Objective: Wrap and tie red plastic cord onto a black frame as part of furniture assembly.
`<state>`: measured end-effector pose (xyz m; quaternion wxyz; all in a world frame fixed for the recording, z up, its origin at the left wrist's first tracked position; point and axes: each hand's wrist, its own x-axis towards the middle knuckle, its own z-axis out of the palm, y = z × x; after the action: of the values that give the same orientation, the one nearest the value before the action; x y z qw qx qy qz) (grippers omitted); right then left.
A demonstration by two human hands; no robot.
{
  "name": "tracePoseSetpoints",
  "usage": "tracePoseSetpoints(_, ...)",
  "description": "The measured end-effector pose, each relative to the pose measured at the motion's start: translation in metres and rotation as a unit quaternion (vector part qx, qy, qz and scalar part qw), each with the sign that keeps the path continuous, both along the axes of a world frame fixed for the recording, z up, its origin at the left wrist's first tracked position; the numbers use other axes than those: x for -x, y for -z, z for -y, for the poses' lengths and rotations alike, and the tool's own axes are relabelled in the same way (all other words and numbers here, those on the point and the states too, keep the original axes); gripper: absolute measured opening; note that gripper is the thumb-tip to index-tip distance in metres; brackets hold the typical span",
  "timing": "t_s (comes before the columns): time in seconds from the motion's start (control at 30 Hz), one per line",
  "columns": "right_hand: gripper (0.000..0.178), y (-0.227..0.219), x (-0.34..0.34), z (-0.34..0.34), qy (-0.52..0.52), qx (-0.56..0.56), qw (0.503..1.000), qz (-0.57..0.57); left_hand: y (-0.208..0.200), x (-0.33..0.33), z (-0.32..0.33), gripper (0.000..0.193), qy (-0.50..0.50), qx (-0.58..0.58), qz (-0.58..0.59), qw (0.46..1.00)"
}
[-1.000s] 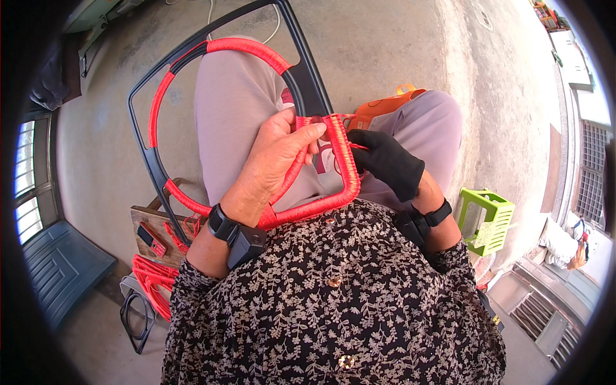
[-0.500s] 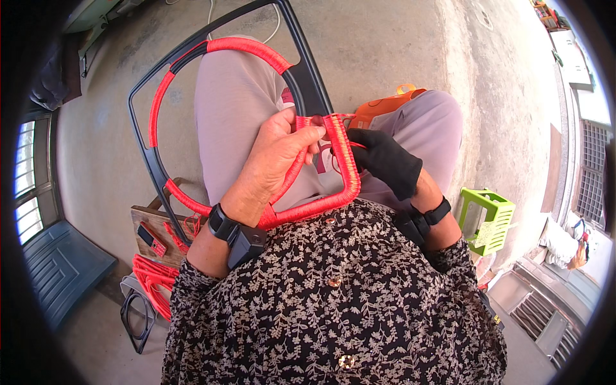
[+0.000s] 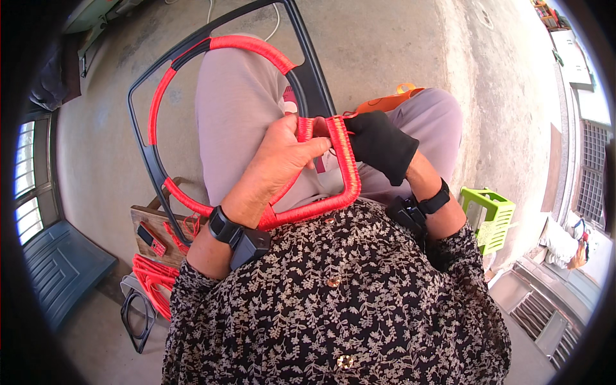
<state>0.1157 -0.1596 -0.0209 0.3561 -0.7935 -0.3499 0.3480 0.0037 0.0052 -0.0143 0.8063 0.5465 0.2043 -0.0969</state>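
A large black frame [image 3: 310, 80] with red cord wound round several of its bars lies across my lap. My bare left hand [image 3: 276, 157] is closed on it near the inner corner, the thumb stretched across the gap toward the red-wrapped bar [image 3: 348, 168]. Against the other side of that bar is my right hand [image 3: 383, 146] in a black glove, fingers curled and mostly hidden. A thin strand of red cord [image 3: 350, 116] runs from the bar's upper end to the glove, pinched in its fingers.
On the left, a wooden stool [image 3: 142, 226] bears a small red-and-black device [image 3: 153, 239]; a bundle of red cord [image 3: 151, 276] hangs below. A blue plastic chair [image 3: 70, 269] stands farther left. An orange bag [image 3: 382, 104] lies beyond my right knee, a green plastic stool [image 3: 491, 218] to the right.
My gloved right hand has moved up and in, close against the red-wrapped bar. The left thumb has shifted slightly right and down; the frame has barely moved.
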Motion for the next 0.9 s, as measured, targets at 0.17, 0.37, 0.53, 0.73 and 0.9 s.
tracePoseSetpoints(0.17,0.03,-0.008,-0.004,-0.005,-0.034,0.004,0.996,0.083,-0.001,0.001,0.0,0.022,-0.003,-0.014,-0.007,1.0)
tracePoseSetpoints(0.37,0.047,-0.001,-0.01,0.0,0.015,-0.159,0.987,-0.007,0.004,-0.001,0.0,0.016,-0.016,-0.004,0.007,1.0)
tracePoseSetpoints(0.53,0.039,0.002,-0.03,0.01,0.289,-0.411,0.737,-0.453,0.003,-0.001,-0.006,0.018,-0.06,0.174,0.013,0.983)
tracePoseSetpoints(0.73,0.031,-0.054,0.008,-0.006,0.029,-0.149,0.988,0.024,-0.008,-0.001,-0.006,0.027,-0.037,0.227,0.044,0.972)
tracePoseSetpoints(0.9,0.026,-0.06,0.016,-0.016,-0.079,-0.049,0.956,0.277,-0.012,-0.005,-0.002,0.03,-0.037,0.192,0.082,0.977)
